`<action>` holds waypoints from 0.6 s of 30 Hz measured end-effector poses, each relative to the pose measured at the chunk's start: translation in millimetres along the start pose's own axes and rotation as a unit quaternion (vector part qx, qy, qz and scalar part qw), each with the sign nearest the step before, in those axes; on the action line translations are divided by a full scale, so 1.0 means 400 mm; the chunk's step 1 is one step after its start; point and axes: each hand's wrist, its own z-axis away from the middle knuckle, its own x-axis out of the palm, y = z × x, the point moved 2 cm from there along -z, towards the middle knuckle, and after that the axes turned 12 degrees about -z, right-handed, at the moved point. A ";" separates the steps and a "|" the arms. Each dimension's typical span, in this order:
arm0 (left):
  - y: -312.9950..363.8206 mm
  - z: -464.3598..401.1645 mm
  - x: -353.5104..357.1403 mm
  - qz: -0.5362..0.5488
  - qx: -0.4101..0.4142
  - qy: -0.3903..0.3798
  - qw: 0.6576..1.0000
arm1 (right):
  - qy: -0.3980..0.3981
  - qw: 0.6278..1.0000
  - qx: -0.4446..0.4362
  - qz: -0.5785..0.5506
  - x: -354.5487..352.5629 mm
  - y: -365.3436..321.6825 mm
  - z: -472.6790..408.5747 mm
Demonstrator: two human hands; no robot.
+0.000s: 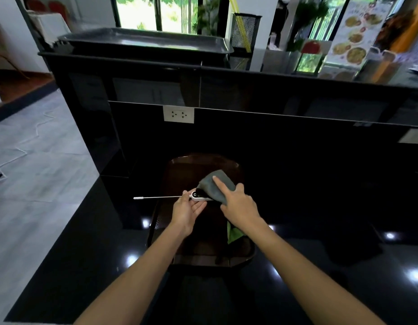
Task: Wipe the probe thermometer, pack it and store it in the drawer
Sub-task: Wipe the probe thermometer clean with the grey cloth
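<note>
The probe thermometer has a white and black head and a thin metal probe with a white tip pointing left. My left hand holds it by the head, above a dark brown tray. My right hand grips a grey cloth and presses it over the right part of the thermometer's head, index finger stretched out on top. Part of the head is hidden under the cloth.
A green item lies on the tray under my right wrist. The tray rests on a glossy black counter. Behind it rises a black wall with a white socket. A black tray sits on the upper ledge. Grey floor lies left.
</note>
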 end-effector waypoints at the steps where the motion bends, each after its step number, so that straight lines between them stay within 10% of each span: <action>1: -0.001 0.000 -0.001 -0.002 0.002 -0.001 1.000 | 0.003 1.000 -0.003 0.001 0.004 -0.001 0.002; 18: 0.017 0.010 -0.023 -0.116 0.039 -0.017 0.992 | 0.074 0.996 0.040 0.015 -0.018 -0.011 0.018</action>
